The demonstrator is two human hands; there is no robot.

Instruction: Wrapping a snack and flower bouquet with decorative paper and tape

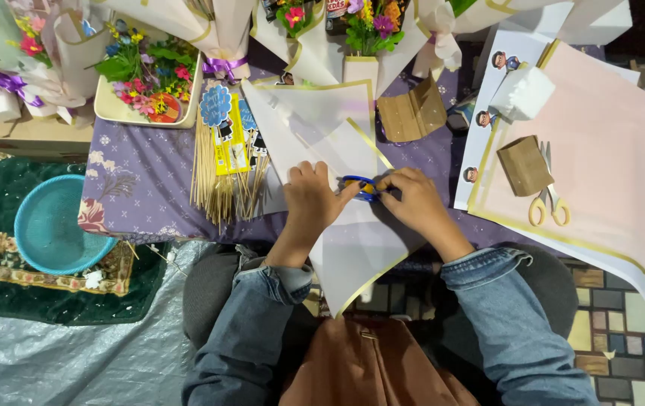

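A sheet of translucent white wrapping paper with a gold edge [315,120] lies folded across the purple tablecloth [146,169] and hangs over its front edge. My left hand [309,201] presses flat on the paper. My right hand [411,197] pinches a small blue ring, likely a tape roll [360,185], which sits between the two hands on the paper. The left thumb touches the ring too. Both arms are in denim sleeves.
Wooden skewers with blue paper toppers [225,162] lie left of the paper. A tray of artificial flowers [149,75] is at the back left, wrapped bouquets along the back. Pink sheets [608,150], scissors [549,199] and brown paper pieces [522,165] lie right. A teal bowl [52,225] sits on the floor.
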